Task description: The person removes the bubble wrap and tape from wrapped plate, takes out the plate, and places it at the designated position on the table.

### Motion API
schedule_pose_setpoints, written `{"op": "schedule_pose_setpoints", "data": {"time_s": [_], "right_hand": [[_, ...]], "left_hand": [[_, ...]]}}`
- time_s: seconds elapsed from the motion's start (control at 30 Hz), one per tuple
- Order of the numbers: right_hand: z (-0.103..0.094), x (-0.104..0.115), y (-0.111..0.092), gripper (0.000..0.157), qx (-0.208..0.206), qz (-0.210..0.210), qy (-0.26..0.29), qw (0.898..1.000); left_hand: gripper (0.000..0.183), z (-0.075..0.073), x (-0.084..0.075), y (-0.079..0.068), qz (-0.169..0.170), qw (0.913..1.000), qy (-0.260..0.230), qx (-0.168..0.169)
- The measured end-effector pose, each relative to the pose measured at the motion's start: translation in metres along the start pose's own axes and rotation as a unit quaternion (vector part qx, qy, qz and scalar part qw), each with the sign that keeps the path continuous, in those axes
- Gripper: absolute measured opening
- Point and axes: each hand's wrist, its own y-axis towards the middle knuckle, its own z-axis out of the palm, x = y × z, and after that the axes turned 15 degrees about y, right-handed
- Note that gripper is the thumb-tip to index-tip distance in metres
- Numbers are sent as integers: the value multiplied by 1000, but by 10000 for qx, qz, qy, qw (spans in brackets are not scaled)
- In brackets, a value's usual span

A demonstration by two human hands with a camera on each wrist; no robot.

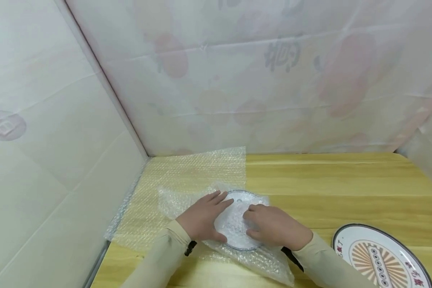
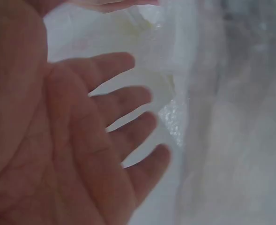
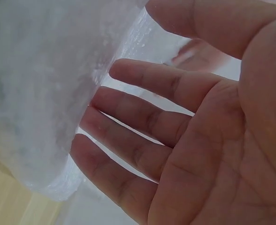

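A round white plate (image 1: 239, 195) with a thin dark rim lies on a piece of bubble wrap (image 1: 270, 264), part of which covers its face. My left hand (image 1: 206, 216) rests over the plate's left side, fingers spread and thumb at the near rim. Above the right half, my right hand (image 1: 275, 226) has its fingertips on the wrap. In the left wrist view, the left hand's fingers (image 2: 123, 101) are apart with nothing between them. The right wrist view shows nearly straight fingers (image 3: 128, 159) touching the edge of the bubble wrap (image 3: 44, 93).
A larger bubble wrap sheet (image 1: 194, 168) lies flat at the table's back left, partly under the work. At the front right stands an oval white plate (image 1: 345, 236) with a dark rim and an orange ray pattern. Covered walls (image 1: 216, 80) enclose the wooden table (image 1: 345, 180).
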Motion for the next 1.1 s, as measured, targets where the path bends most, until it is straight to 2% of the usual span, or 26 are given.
{"op": "schedule_pose_setpoints", "data": {"time_s": [0.17, 0.27, 0.37, 0.47, 0.57, 0.63, 0.7, 0.77, 0.87, 1.1], "right_hand": [[-3, 0, 0, 14, -60, 45, 7, 10000], [-3, -1, 1, 14, -321, 197, 142, 9992], [-5, -4, 1, 19, -747, 689, 488, 9936], [-9, -6, -1, 21, -1028, 1433, 757, 9814], [-13, -9, -4, 23, -819, 2011, 1191, 9688], [-13, -11, -5, 28, -551, 2198, 1547, 9616], [-13, -13, -4, 33, -383, 2210, 1889, 9560], [-13, -15, -3, 36, -377, 2112, 2055, 9549], [-13, -18, -1, 36, -628, 2015, 2121, 9542], [-17, -21, 2, 32, -1223, 1841, 2380, 9458]], "left_hand": [[109, 9, -2, 3, -10, 9993, -6, 383], [107, 12, -3, 2, -77, 9991, -75, 418], [107, 11, -4, 1, -173, 9988, -197, 415], [107, 9, -6, 0, -283, 9982, -350, 407], [105, 6, -9, -1, -382, 9972, -491, 412], [105, 5, -10, -1, -440, 9966, -562, 417], [104, 6, -10, 0, -474, 9963, -570, 434], [104, 6, -11, 1, -487, 9963, -554, 444], [105, 7, -11, 2, -502, 9963, -517, 466], [108, 11, -14, 4, -713, 9954, -474, 430]]}}
